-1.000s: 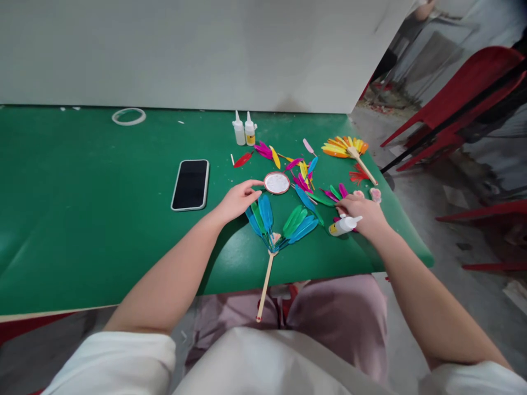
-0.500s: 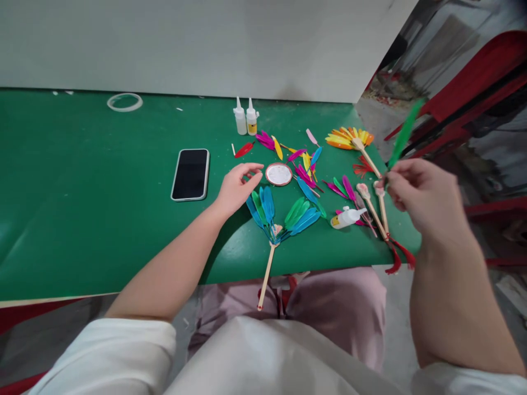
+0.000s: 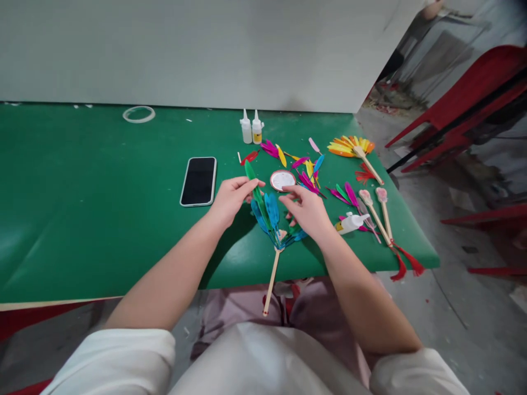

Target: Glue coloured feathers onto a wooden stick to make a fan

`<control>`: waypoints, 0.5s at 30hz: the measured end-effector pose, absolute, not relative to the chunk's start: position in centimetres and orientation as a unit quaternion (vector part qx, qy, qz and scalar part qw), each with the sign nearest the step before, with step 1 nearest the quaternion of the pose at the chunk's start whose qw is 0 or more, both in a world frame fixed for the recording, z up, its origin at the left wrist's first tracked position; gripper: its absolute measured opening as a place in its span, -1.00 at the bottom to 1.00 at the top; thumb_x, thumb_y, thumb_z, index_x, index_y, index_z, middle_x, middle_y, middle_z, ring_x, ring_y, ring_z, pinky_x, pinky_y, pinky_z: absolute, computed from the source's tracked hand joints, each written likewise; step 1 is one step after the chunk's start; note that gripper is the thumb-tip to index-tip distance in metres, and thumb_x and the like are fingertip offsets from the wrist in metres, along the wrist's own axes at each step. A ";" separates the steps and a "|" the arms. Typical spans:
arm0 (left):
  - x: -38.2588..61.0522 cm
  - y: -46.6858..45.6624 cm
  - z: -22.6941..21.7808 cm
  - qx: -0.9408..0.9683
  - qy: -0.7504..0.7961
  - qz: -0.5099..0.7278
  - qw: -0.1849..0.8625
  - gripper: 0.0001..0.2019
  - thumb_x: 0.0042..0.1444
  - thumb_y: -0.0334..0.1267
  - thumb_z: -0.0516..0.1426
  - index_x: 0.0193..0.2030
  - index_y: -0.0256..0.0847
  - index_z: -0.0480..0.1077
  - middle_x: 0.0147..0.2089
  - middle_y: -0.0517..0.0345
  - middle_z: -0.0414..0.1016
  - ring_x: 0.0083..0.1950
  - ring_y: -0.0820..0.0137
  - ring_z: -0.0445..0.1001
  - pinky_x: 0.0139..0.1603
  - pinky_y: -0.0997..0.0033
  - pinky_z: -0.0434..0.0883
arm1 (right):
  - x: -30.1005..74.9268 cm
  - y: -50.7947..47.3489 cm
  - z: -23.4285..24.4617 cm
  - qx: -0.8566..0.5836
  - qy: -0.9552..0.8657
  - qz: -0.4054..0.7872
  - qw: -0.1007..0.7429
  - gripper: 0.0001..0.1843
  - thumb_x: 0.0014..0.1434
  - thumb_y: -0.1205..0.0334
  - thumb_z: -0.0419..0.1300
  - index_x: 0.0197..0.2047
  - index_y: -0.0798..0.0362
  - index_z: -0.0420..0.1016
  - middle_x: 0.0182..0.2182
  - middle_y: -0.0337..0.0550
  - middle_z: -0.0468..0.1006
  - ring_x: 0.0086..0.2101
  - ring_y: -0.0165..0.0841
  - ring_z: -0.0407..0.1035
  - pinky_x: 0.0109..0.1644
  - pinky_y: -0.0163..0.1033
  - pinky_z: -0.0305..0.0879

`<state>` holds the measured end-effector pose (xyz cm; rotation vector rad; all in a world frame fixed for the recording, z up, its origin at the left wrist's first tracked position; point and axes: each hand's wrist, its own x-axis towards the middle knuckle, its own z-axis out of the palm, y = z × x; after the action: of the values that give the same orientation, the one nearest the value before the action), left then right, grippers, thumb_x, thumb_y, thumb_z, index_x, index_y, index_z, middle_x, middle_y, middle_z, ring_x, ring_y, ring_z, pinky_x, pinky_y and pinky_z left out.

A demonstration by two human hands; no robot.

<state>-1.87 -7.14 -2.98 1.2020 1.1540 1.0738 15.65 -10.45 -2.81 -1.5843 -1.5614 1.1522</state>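
A green feather (image 3: 250, 171) stands up between the thumb and fingers of my left hand (image 3: 234, 198), above the left cluster of a feather fan. Blue feathers (image 3: 272, 209) and green ones spread from the head of that fan, whose wooden handle (image 3: 271, 282) hangs past the table's front edge. Over the fan's right cluster, my right hand (image 3: 307, 210) has its fingers apart, with nothing visible in them; it partly hides the feathers there. Just behind the hands lies a small round white dish (image 3: 282, 180) with a red rim.
On the green table (image 3: 102, 219) lie a phone (image 3: 198, 181), a tape ring (image 3: 139, 114) and loose feathers (image 3: 307, 178). Two glue bottles (image 3: 252, 130) stand at the back. At right are a lying glue bottle (image 3: 352, 223), bare fan handles (image 3: 385, 214) and a yellow-orange fan (image 3: 351, 146).
My right hand has come from the far right to the fan. The green feather it held is now in my left hand. The view has shifted slightly.
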 end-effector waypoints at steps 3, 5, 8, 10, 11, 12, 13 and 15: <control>-2.3 -7.3 -3.2 0.527 0.521 0.342 0.578 -0.75 0.03 -0.11 0.16 -0.33 -0.29 0.48 -0.47 0.16 0.50 -0.64 0.62 0.24 -0.65 0.59 0.07 | 15.7 -9.1 -3.7 -0.615 -0.603 0.426 0.276 -0.72 0.09 0.21 0.14 -0.09 0.04 0.37 -0.38 -0.22 0.47 -0.70 -0.53 0.26 -0.73 -0.40 0.22; -2.1 -7.6 -3.2 0.554 0.522 0.265 0.592 -0.77 0.07 -0.14 0.12 -0.33 -0.29 0.46 -0.46 0.16 0.52 -0.68 0.62 0.24 -0.70 0.59 0.03 | 15.6 -8.7 -4.2 -0.609 -0.613 0.432 0.258 -0.68 0.05 0.26 0.17 -0.08 0.02 0.35 -0.42 -0.26 0.48 -0.72 -0.53 0.24 -0.75 -0.41 0.18; -1.7 -8.0 -3.3 0.584 0.516 0.207 0.592 -0.79 0.10 -0.18 0.08 -0.41 -0.29 0.39 -0.48 0.17 0.52 -0.71 0.63 0.25 -0.72 0.61 0.03 | 15.3 -8.4 -4.9 -0.597 -0.621 0.442 0.249 -0.58 0.02 0.33 0.17 -0.01 -0.04 0.29 -0.43 -0.31 0.49 -0.70 -0.54 0.26 -0.71 -0.45 0.16; -1.5 -8.1 -3.5 0.599 0.504 0.191 0.592 -0.78 0.11 -0.18 0.07 -0.42 -0.29 0.38 -0.43 0.15 0.54 -0.69 0.63 0.27 -0.71 0.62 0.06 | 15.2 -8.4 -5.2 -0.592 -0.623 0.446 0.250 -0.54 0.00 0.38 0.15 0.01 -0.05 0.27 -0.42 -0.32 0.50 -0.68 -0.56 0.26 -0.68 -0.48 0.16; -1.5 -8.1 -3.6 0.604 0.498 0.187 0.593 -0.78 0.10 -0.17 0.07 -0.41 -0.29 0.38 -0.40 0.13 0.55 -0.67 0.62 0.30 -0.71 0.63 0.08 | 15.2 -8.4 -5.2 -0.591 -0.623 0.447 0.252 -0.53 -0.01 0.39 0.14 0.01 -0.05 0.26 -0.43 -0.33 0.50 -0.67 -0.57 0.25 -0.67 -0.49 0.15; -1.5 -8.1 -3.7 0.607 0.494 0.185 0.594 -0.78 0.10 -0.16 0.07 -0.39 -0.29 0.39 -0.38 0.13 0.56 -0.66 0.61 0.32 -0.71 0.63 0.09 | 15.1 -8.4 -5.3 -0.590 -0.622 0.447 0.253 -0.52 -0.01 0.40 0.13 0.02 -0.05 0.25 -0.44 -0.33 0.50 -0.67 -0.57 0.25 -0.66 -0.49 0.14; -1.5 -8.1 -3.8 0.609 0.491 0.184 0.594 -0.78 0.10 -0.15 0.07 -0.37 -0.28 0.39 -0.37 0.12 0.56 -0.64 0.60 0.33 -0.71 0.63 0.10 | 15.1 -8.3 -5.3 -0.590 -0.622 0.448 0.255 -0.52 -0.01 0.39 0.12 0.02 -0.04 0.24 -0.45 -0.33 0.49 -0.68 -0.57 0.24 -0.66 -0.48 0.14; -1.6 -8.1 -3.9 0.612 0.489 0.181 0.594 -0.77 0.10 -0.13 0.07 -0.37 -0.28 0.39 -0.40 0.13 0.55 -0.62 0.58 0.36 -0.71 0.64 0.10 | 15.0 -8.3 -5.3 -0.589 -0.621 0.448 0.258 -0.52 -0.03 0.37 0.12 0.02 -0.02 0.25 -0.47 -0.33 0.48 -0.68 -0.56 0.23 -0.66 -0.47 0.13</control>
<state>-1.55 -8.08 -3.86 1.4220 1.1372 0.4197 14.96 -8.27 -5.32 -1.5954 -1.6844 1.2147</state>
